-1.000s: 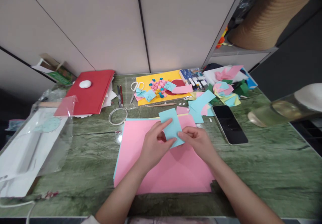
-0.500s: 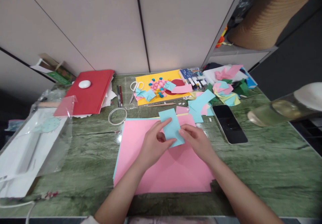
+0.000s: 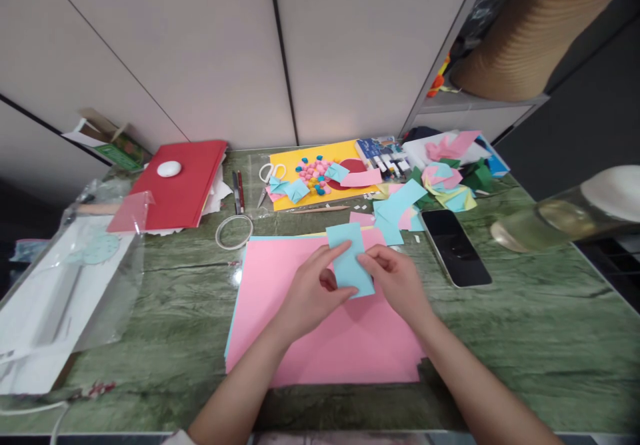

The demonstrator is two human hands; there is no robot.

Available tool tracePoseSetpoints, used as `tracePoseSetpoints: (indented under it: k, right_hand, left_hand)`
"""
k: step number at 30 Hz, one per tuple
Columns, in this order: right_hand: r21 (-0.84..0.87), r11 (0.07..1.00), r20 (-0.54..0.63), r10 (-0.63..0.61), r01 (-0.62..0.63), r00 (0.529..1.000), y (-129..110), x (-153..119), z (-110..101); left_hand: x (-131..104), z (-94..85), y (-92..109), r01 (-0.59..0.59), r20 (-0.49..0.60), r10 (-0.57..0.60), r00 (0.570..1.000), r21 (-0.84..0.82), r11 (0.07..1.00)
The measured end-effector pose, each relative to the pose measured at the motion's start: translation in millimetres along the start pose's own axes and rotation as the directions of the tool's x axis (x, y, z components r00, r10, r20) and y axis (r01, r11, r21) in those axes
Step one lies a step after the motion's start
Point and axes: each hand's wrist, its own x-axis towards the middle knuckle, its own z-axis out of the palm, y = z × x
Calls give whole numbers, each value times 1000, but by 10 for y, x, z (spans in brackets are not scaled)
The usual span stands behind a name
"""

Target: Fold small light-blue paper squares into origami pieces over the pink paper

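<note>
A small light-blue paper rectangle (image 3: 351, 265) is held tilted above a stack of large pink paper sheets (image 3: 320, 351). My left hand (image 3: 315, 291) grips its left side, with the index finger across its face and the thumb near the lower edge. My right hand (image 3: 395, 278) pinches the right edge between thumb and fingers. Beyond the stack are light-blue paper pieces (image 3: 393, 221) and a pink scrap. The back of the blue piece and some fingertips are hidden.
A black phone (image 3: 456, 248) and a clear bottle (image 3: 545, 225) are on the right. Scissors (image 3: 270, 177), a tape roll (image 3: 235, 232) and a yellow sheet (image 3: 345, 153) with small coloured bits lie behind. A red folder (image 3: 185, 191) and plastic sleeve (image 3: 115, 298) are at left.
Both hands have shifted slightly to the right with the light-blue paper, which now stands a little more upright. Other things stay in place.
</note>
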Motion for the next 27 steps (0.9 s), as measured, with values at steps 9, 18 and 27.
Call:
tracePoseSetpoints:
  k: [9, 18, 27]
  right_hand:
    - [77, 997, 123, 17, -27, 992, -30, 19, -66]
    - [154, 985, 195, 48, -79, 980, -26, 36, -85]
    - [158, 977, 262, 100, -145, 960, 7, 53, -99]
  left_hand:
    - [-2, -21, 13, -12, -11, 12, 1000, 5, 1000]
    - [-4, -50, -25, -13, -48, 13, 999, 8, 1000]
    - [13, -99, -15, -15, -70, 16, 997, 14, 1000]
